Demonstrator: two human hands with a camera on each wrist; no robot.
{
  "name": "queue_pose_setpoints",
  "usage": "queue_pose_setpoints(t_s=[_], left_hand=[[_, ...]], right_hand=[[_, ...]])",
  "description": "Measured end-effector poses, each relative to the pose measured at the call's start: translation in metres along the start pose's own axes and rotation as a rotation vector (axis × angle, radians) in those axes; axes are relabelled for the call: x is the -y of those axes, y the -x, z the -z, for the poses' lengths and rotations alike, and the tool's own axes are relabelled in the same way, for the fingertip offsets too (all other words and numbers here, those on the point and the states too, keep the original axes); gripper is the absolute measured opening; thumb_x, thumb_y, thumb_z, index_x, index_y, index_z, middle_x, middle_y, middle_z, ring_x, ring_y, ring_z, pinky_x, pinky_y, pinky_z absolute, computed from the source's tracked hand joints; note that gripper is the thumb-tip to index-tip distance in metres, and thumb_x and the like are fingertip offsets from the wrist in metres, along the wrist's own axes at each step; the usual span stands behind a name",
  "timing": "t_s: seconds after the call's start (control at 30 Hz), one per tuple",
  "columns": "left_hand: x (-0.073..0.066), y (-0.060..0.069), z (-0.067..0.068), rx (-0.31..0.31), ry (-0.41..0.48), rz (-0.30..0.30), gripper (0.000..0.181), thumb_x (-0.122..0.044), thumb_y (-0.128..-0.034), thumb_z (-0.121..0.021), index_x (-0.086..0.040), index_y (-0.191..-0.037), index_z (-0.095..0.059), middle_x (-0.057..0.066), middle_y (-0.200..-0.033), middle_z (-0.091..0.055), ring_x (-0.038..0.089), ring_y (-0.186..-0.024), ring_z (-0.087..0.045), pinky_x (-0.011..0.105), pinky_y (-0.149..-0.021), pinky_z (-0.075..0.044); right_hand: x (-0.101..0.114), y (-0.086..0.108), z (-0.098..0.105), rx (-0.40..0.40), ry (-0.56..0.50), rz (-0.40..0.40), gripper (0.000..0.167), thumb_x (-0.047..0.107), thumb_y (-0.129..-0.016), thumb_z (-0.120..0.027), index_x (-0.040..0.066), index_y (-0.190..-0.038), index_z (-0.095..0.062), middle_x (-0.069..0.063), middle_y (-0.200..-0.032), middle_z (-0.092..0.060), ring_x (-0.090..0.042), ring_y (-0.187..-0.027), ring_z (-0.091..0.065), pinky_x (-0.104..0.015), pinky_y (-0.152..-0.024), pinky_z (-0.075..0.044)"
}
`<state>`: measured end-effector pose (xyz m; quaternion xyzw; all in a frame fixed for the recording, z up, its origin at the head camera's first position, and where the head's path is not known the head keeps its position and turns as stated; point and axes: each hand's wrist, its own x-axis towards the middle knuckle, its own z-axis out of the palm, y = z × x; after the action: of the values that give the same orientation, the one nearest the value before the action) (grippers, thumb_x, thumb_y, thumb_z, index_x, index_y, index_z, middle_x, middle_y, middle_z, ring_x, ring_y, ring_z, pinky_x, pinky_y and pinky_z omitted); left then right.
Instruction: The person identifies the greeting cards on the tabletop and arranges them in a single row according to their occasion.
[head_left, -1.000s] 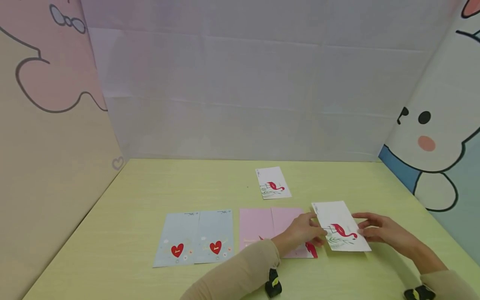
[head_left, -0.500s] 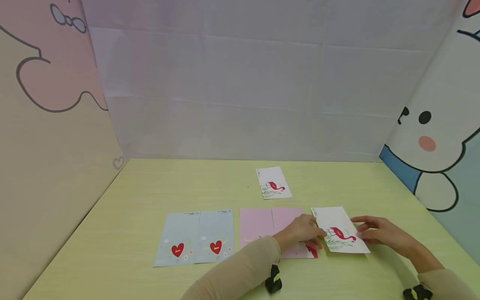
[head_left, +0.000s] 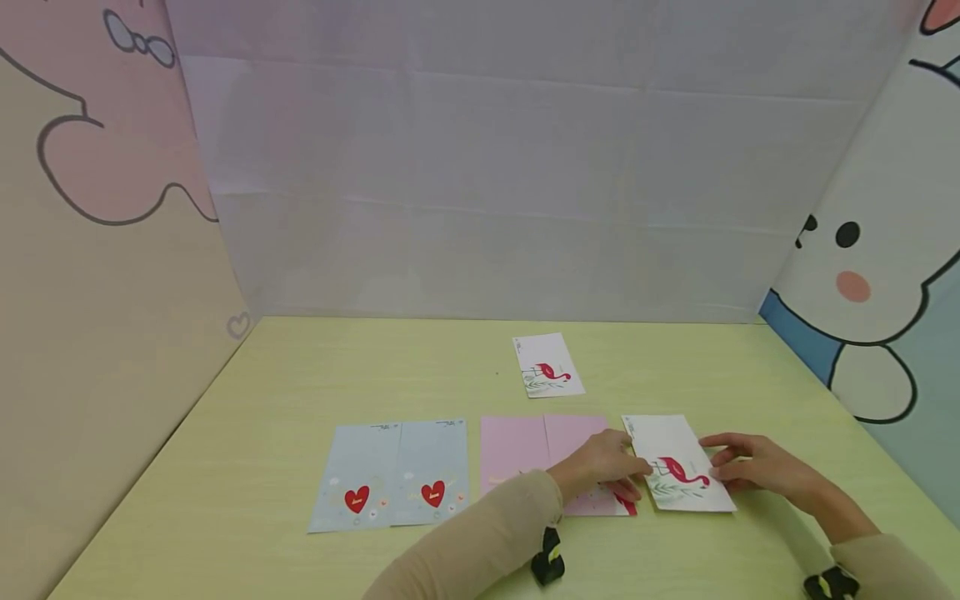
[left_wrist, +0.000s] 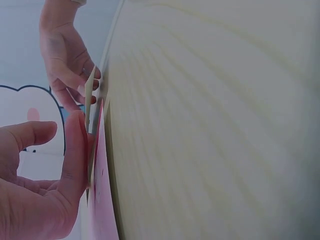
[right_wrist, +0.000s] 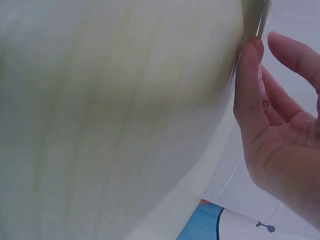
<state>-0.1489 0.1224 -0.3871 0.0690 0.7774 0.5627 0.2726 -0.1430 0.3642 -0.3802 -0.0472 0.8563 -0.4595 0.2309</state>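
Observation:
A white card with a red flamingo (head_left: pixel 671 442) is tilted low over the table at the right. At its left edge my left hand (head_left: pixel 603 462) pinches it, thumb along the top; the left wrist view shows the card edge-on (left_wrist: pixel 89 95), partly behind that thumb. My right hand (head_left: pixel 765 468) holds the opposite edge between thumb and fingers. Some fingertips are hidden. Beneath my left forearm lie two pink cards (head_left: pixel 513 442), side by side and partly covered. A second white flamingo card (head_left: pixel 547 364) rests farther back.
Two pale blue cards with red hearts (head_left: pixel 397 454) lie side by side at the left of the yellow-green table (head_left: pixel 247 467). White fabric (head_left: pixel 480 183) closes off the back, and printed panels stand at both sides.
The flamingo card between my hands has come down closer to the table and a little toward me. Both hands moved with it; the other cards stayed put.

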Motion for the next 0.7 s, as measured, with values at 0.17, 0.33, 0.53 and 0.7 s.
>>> queue_pose_setpoints(t_s=[0.17, 0.33, 0.53, 0.7], left_hand=[[0.0, 0.002, 0.001, -0.003, -0.016, -0.008, 0.039, -0.01, -0.0785, -0.066, 0.002, -0.112, -0.05, 0.004, -0.061, -0.059, 0.021, -0.049, -0.06, 0.028, -0.045, -0.05], [0.001, 0.002, 0.001, -0.015, -0.031, -0.019, 0.021, -0.011, -0.0786, -0.066, -0.001, -0.091, -0.053, 0.004, -0.061, -0.059, 0.019, -0.047, -0.059, 0.027, -0.046, -0.05], [-0.005, 0.001, 0.01, -0.034, -0.015, -0.102, 0.049, -0.015, -0.0794, -0.066, -0.005, -0.124, -0.048, -0.002, -0.067, -0.059, 0.016, -0.048, -0.058, 0.024, -0.052, -0.049], [-0.016, 0.001, 0.036, -0.05, 0.076, -0.226, 0.037, -0.013, -0.0817, -0.063, -0.008, -0.117, -0.054, -0.002, -0.072, -0.06, 0.016, -0.051, -0.058, 0.029, -0.052, -0.051]], right_hand=[[0.001, 0.001, -0.001, -0.013, 0.024, -0.012, 0.048, 0.01, -0.084, -0.058, -0.016, -0.12, -0.037, -0.009, -0.086, -0.051, -0.021, -0.073, -0.053, -0.03, -0.063, -0.05], [0.001, 0.002, -0.001, -0.028, 0.029, -0.006, 0.047, 0.01, -0.085, -0.057, -0.016, -0.119, -0.038, -0.009, -0.086, -0.051, -0.021, -0.073, -0.054, -0.03, -0.063, -0.05], [0.006, 0.001, 0.0, -0.112, 0.025, -0.026, 0.048, 0.012, -0.086, -0.055, -0.014, -0.122, -0.037, -0.01, -0.088, -0.052, -0.021, -0.078, -0.054, -0.031, -0.067, -0.051], [0.017, 0.0, 0.002, -0.198, -0.063, 0.07, 0.053, 0.018, -0.09, -0.052, -0.013, -0.128, -0.03, -0.02, -0.098, -0.051, -0.024, -0.083, -0.056, -0.033, -0.072, -0.05]])
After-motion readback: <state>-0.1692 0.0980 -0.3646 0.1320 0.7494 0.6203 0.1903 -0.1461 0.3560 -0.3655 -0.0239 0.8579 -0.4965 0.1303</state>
